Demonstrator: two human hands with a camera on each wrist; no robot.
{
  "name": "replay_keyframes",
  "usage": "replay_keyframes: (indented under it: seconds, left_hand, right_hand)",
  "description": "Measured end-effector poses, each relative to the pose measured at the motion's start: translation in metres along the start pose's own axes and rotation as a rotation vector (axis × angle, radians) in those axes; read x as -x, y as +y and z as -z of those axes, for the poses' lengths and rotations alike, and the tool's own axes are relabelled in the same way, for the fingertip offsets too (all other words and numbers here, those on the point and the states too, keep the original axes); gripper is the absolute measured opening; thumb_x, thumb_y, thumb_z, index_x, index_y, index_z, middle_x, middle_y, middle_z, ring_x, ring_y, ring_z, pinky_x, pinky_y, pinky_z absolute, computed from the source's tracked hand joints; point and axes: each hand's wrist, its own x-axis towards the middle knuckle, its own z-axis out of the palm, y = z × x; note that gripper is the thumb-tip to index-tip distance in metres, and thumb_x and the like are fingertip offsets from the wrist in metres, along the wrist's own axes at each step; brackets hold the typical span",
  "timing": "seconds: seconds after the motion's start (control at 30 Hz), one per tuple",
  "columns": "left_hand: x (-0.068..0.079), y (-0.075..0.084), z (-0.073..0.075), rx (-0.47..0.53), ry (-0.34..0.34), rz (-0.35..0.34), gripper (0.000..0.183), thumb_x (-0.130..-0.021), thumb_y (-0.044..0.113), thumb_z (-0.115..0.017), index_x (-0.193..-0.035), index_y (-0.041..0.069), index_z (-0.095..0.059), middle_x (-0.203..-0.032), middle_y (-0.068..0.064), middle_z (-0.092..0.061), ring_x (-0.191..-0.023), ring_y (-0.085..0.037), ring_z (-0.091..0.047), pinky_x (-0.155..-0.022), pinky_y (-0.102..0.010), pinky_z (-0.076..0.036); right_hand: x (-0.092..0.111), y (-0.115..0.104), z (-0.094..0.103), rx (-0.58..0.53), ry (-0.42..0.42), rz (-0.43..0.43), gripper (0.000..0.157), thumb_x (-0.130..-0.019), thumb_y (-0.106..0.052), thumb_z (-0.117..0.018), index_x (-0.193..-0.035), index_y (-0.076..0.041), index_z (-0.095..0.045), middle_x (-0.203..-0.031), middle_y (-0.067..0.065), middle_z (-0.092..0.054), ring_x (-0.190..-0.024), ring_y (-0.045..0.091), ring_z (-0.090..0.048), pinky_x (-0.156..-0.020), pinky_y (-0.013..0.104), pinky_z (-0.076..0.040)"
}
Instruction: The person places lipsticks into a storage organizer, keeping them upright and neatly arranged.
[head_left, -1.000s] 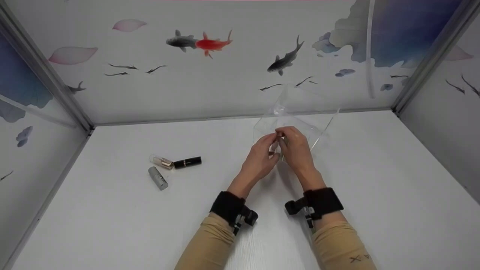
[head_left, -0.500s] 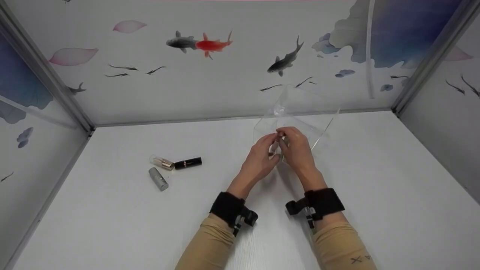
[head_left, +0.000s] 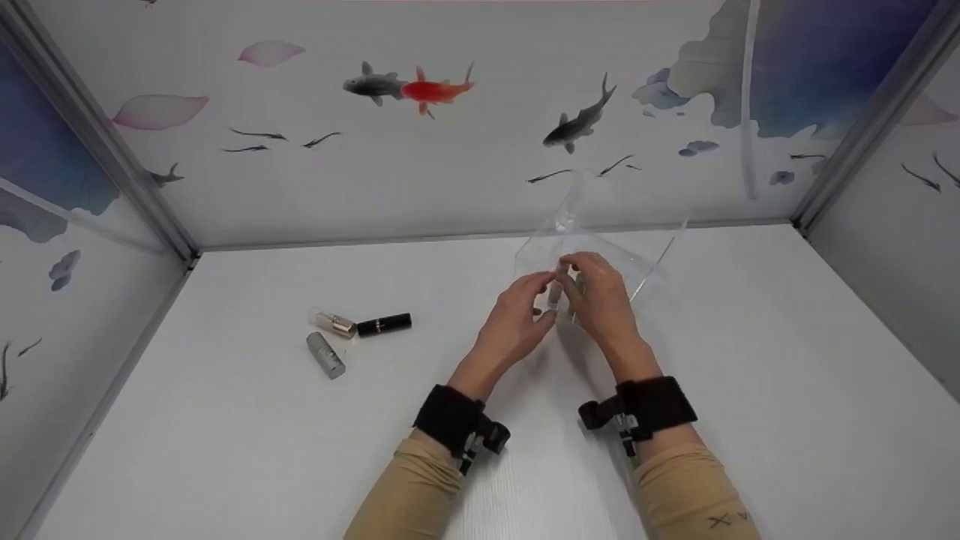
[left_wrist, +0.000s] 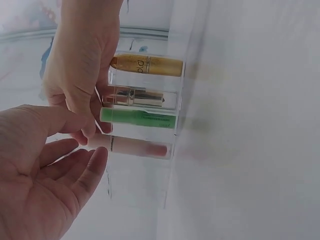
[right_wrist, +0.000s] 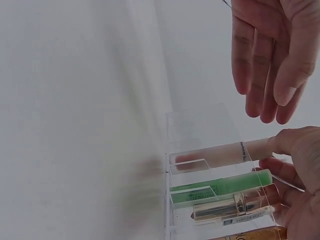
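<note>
A clear acrylic lipstick organizer (right_wrist: 207, 122) stands at the back of the table. My right hand (head_left: 600, 300) pinches the upper end of a pale pink lip gloss tube (left_wrist: 135, 146) standing in one of its compartments. Beside that tube stand a green tube (left_wrist: 140, 118), a gold-based lipstick with a see-through cap (left_wrist: 135, 96) and a gold lipstick tube (left_wrist: 150, 65). My left hand (head_left: 514, 319) is just left of the pink tube, its fingers fairly straight and holding nothing; in the right wrist view, a gap shows between this hand (right_wrist: 270, 60) and the tube.
On the table's left half lie a gold lipstick with a clear cap (head_left: 332, 323), a black lipstick tube (head_left: 385, 325) and a silver-grey tube (head_left: 325, 355). A patterned back wall (head_left: 300, 195) rises right behind the organizer.
My left fingers have come away from the pink tube and spread slightly, so the tube now shows between the hands. The head view has shifted a little; the loose lipsticks lie unchanged.
</note>
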Motion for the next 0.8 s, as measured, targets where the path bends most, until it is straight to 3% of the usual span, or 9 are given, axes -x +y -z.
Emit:
replay_keyframes:
  seconds: [0.27,0.43,0.6,0.8]
  left_hand:
    - [0.012,-0.008,0.019,-0.061,-0.041,0.074,0.045,-0.099,0.013,-0.060,-0.143,0.012,-0.052,-0.141,-0.009,-0.059,-0.128,-0.021,-0.058,-0.099,-0.029,-0.055]
    - [0.024,-0.015,0.040,-0.098,-0.038,0.070,0.042,-0.098,0.012,-0.061,-0.140,0.010,-0.056,-0.136,-0.009,-0.062,-0.126,-0.022,-0.060,-0.100,-0.034,-0.055]
    - [0.039,-0.026,0.063,-0.207,-0.020,0.094,0.038,-0.097,0.013,-0.063,-0.135,0.009,-0.060,-0.131,-0.010,-0.066,-0.121,-0.026,-0.062,-0.101,-0.041,-0.053]
    - [0.056,-0.046,0.091,-0.386,-0.009,0.206,0.037,-0.096,0.016,-0.065,-0.132,0.008,-0.062,-0.129,-0.012,-0.067,-0.122,-0.029,-0.062,-0.102,-0.044,-0.052]
  right_hand:
    - [-0.003,-0.013,0.002,0.007,0.033,0.044,0.020,-0.094,-0.002,-0.066,-0.114,-0.004,-0.068,-0.116,0.015,-0.067,-0.112,0.031,-0.065,-0.098,0.043,-0.054]
    - [0.001,-0.033,-0.009,0.023,0.026,0.173,0.021,-0.093,-0.001,-0.066,-0.113,-0.004,-0.067,-0.115,0.015,-0.066,-0.106,0.030,-0.065,-0.093,0.042,-0.056]
    - [0.009,-0.054,-0.027,0.018,-0.060,0.280,0.022,-0.092,-0.004,-0.068,-0.113,-0.005,-0.066,-0.114,0.013,-0.066,-0.110,0.031,-0.065,-0.095,0.042,-0.056]
    - [0.018,-0.073,-0.042,-0.023,-0.246,0.255,0.026,-0.093,-0.008,-0.069,-0.118,-0.006,-0.066,-0.116,0.012,-0.068,-0.113,0.031,-0.064,-0.098,0.043,-0.054]
